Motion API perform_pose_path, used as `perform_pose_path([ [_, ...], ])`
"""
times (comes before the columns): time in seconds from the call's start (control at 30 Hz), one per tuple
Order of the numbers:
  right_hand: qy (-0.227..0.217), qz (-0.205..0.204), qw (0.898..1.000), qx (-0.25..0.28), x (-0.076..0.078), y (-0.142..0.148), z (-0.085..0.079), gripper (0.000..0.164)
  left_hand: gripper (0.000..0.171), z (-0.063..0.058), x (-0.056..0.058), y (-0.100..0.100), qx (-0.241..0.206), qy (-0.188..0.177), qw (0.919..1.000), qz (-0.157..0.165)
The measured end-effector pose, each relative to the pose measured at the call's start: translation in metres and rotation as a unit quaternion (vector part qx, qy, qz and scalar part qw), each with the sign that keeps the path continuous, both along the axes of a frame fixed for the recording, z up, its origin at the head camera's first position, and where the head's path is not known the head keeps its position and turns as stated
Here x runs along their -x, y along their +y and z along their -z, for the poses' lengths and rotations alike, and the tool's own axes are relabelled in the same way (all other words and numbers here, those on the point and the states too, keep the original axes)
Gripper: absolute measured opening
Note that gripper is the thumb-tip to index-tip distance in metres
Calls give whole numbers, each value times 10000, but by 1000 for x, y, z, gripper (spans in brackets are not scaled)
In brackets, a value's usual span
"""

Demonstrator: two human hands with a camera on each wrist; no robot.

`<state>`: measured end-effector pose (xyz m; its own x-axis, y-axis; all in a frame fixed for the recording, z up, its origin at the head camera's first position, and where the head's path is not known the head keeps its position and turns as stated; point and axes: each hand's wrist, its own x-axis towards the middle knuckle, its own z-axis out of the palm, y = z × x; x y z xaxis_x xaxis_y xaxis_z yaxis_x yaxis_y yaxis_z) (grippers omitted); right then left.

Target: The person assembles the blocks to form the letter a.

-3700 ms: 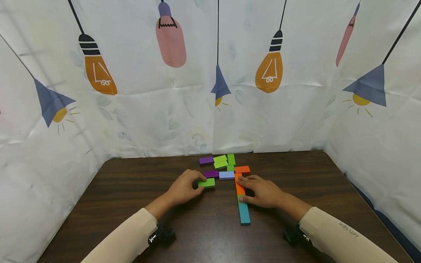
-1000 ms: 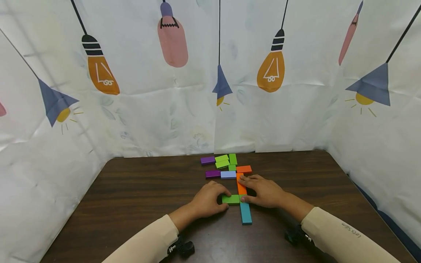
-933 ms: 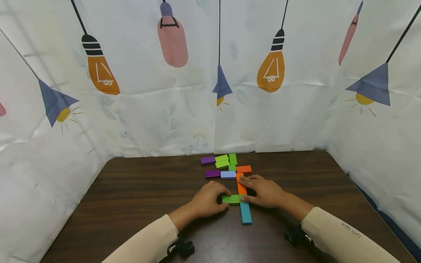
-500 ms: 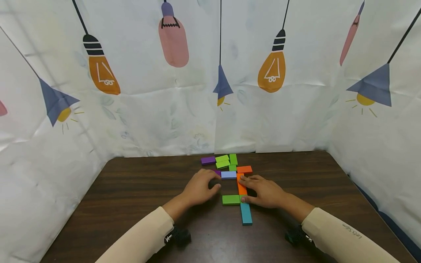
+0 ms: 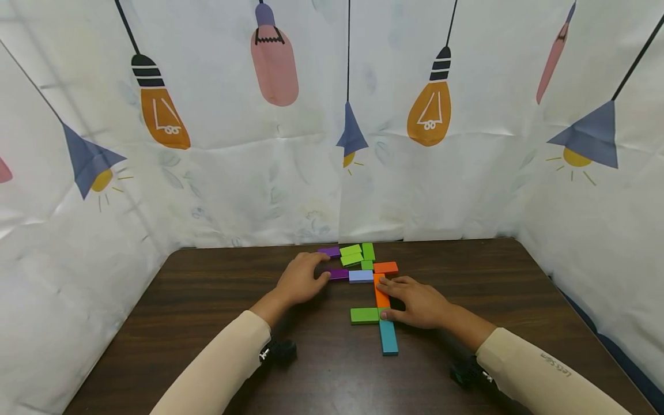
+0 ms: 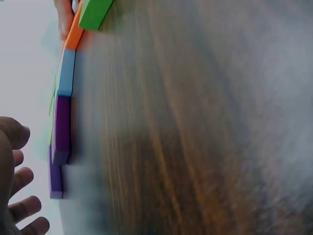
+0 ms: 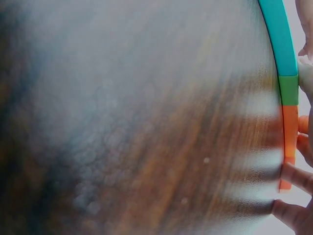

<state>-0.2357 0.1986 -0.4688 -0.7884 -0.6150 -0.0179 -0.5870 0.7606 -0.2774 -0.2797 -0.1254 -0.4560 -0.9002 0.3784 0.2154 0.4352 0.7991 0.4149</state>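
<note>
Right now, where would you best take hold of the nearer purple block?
Probably the front and back long sides of the nearer purple block, close to its left end, with the left hand coming from the left. It lies flat; its right end meets the blue block, while no block adjoins its left end.

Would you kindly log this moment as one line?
left hand: beside purple blocks, gripping nothing | right hand: fingers on nearer orange block | long green block: flat on table, clear of left hand
</note>
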Motion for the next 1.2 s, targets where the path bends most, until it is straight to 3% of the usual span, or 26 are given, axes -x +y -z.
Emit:
perform_pose_path([
  [0.23,-8,-13,10000,-10,0,0,0,83,48,3,8,-3,116,-398,9991,-130],
  [0.53,40,-51,10000,-11,1,0,1,84,45,3,11,1,162,-814,9965,-115],
  [1.2,11,-45,10000,20,1,0,1,83,51,6,13,-15,671,-557,9960,-172],
])
